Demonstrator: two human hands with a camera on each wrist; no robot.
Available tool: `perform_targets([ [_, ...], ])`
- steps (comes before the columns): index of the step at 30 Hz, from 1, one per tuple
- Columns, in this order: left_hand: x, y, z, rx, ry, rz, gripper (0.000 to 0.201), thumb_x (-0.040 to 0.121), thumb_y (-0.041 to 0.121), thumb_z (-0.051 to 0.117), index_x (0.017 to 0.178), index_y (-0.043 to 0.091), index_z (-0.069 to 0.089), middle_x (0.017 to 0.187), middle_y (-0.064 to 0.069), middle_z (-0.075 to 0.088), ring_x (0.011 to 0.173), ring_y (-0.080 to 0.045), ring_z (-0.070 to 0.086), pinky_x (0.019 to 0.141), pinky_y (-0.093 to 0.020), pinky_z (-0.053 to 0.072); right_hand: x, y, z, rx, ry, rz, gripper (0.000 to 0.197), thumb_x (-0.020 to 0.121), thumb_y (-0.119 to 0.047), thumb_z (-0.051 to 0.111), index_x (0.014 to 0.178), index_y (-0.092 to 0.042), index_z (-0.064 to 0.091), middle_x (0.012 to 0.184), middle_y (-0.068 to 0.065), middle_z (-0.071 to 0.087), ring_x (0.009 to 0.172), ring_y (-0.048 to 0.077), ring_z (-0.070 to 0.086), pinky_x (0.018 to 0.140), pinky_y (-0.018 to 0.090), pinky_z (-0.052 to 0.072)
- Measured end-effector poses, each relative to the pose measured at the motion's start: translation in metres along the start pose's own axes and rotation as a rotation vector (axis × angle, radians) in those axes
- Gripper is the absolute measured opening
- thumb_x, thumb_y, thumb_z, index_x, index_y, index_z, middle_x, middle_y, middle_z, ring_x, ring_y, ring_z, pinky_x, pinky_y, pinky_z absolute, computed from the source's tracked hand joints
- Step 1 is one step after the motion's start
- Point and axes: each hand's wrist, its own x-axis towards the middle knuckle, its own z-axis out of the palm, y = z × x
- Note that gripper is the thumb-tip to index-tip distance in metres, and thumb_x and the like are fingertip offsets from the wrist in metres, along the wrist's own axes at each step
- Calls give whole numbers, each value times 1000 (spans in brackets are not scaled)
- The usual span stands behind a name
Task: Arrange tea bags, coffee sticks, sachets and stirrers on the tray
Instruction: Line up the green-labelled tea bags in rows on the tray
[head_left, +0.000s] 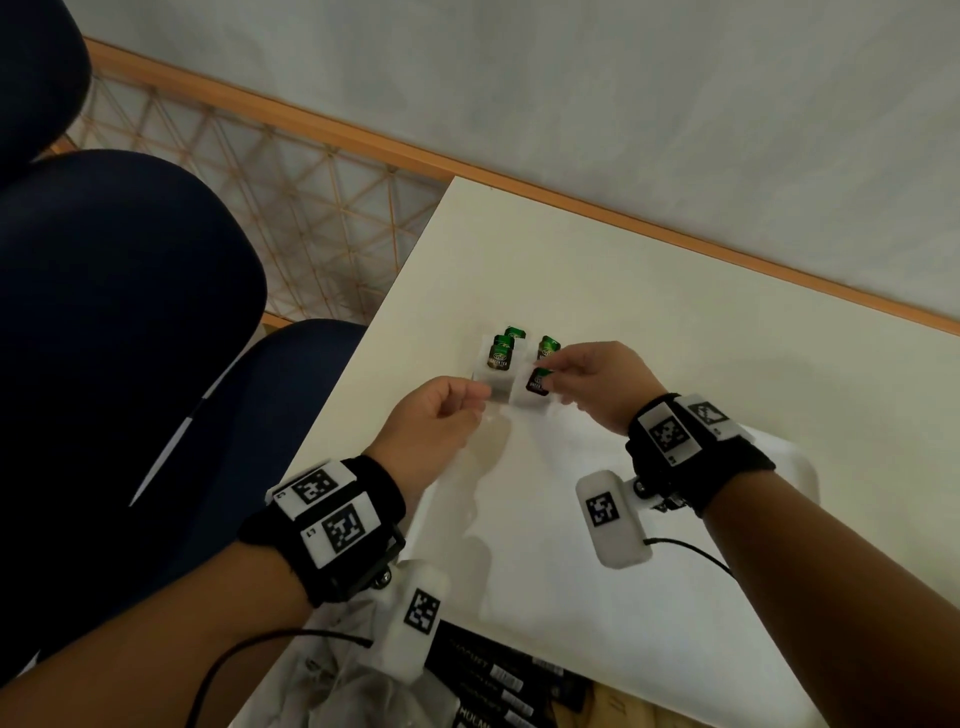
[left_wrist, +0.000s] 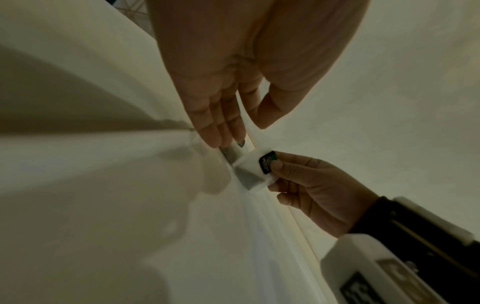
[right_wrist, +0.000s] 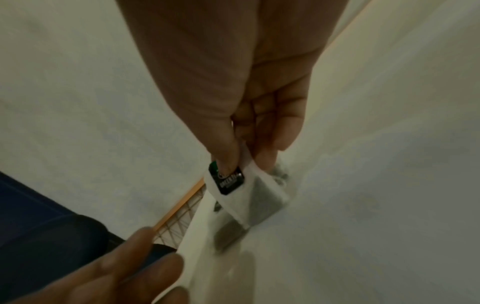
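Several white tea bags with green-and-black tags (head_left: 500, 356) lie in a cluster by the far left corner of the white tray (head_left: 571, 582); whether they lie on it I cannot tell. My right hand (head_left: 550, 376) pinches one tea bag (head_left: 535, 387) at its tag, thumb on top, as the right wrist view shows at the tea bag (right_wrist: 233, 185). My left hand (head_left: 480, 397) has straight fingers (left_wrist: 218, 131) whose tips touch a neighbouring tea bag (left_wrist: 231, 155), its thumb standing apart. The held tea bag (left_wrist: 259, 170) hangs tilted just above the surface.
Black coffee stick packs (head_left: 498, 686) and a crumpled clear bag (head_left: 332, 675) lie at the near edge. A dark blue chair (head_left: 104, 338) stands left of the cream table (head_left: 597, 270). The table's left edge drops to patterned floor (head_left: 291, 187).
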Motion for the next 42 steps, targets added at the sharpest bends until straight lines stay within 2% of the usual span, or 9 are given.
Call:
perform_targets([
  [4, 0, 0, -4, 10, -3, -14, 23, 92, 3, 54, 102, 20, 66, 102, 1, 66, 87, -12, 58, 80, -28, 49, 16, 5, -1, -71, 102, 1, 14, 88, -21, 63, 99, -24, 71, 76, -8, 64, 80, 14, 61, 71, 23, 43],
  [9, 0, -2, -6, 10, 2, -22, 22, 92, 3, 54, 102, 19, 65, 102, 0, 66, 91, -10, 60, 76, -23, 48, 21, 11, 0, -91, 162, 8, 14, 87, -24, 63, 100, -26, 68, 70, -12, 57, 68, 10, 53, 61, 24, 41],
  [15, -17, 8, -12, 91, -39, 14, 19, 93, 7, 54, 100, 21, 64, 104, -3, 65, 89, -12, 59, 78, -24, 50, -14, 1, 2, -55, 288, -91, 9, 88, -25, 63, 93, -32, 66, 86, -3, 65, 73, 7, 56, 72, 25, 46],
  [20, -52, 14, -33, 327, -159, 55, 15, 89, 10, 61, 86, 24, 67, 81, 9, 65, 70, -2, 58, 63, -12, 46, -101, -15, 39, -105, 1, -178, 12, 88, -25, 63, 94, -31, 72, 84, -9, 68, 74, 7, 60, 73, 21, 47],
  [25, -110, 9, -59, 694, -258, 94, 1, 84, 24, 70, 85, 24, 71, 86, 14, 67, 76, 1, 59, 71, -13, 44, -179, -22, 81, -238, -244, -284, 15, 88, -30, 62, 100, -35, 70, 80, -20, 56, 71, 0, 52, 70, 15, 42],
  [29, -147, -9, -80, 947, -269, 70, 27, 84, 32, 69, 109, 30, 62, 110, 14, 53, 94, -7, 55, 77, -16, 43, -210, -22, 106, -310, -271, -280, 24, 90, -33, 58, 113, -33, 65, 86, -16, 56, 79, 5, 53, 72, 16, 44],
  [32, -161, -24, -87, 1031, -248, 31, 55, 80, 39, 71, 129, 34, 47, 128, 11, 43, 103, -7, 48, 90, -27, 45, -220, -25, 117, -349, -263, -219, 34, 89, -41, 57, 122, -32, 57, 93, -12, 56, 88, 9, 55, 80, 26, 47],
  [36, -169, -37, -85, 1144, -213, -6, 94, 67, 49, 77, 144, 33, 26, 142, 7, 32, 123, -14, 42, 96, -38, 46, -219, -34, 131, -333, -194, -157, 51, 83, -54, 60, 128, -31, 53, 97, -11, 55, 84, 8, 52, 77, 24, 45],
  [42, -167, -50, -72, 1065, -183, -56, 95, 67, 46, 78, 143, 36, 22, 134, 2, 37, 114, -18, 50, 88, -37, 50, -213, -42, 148, -395, -165, -95, 57, 75, -56, 65, 124, -30, 52, 109, -7, 56, 95, 12, 56, 79, 27, 48],
])
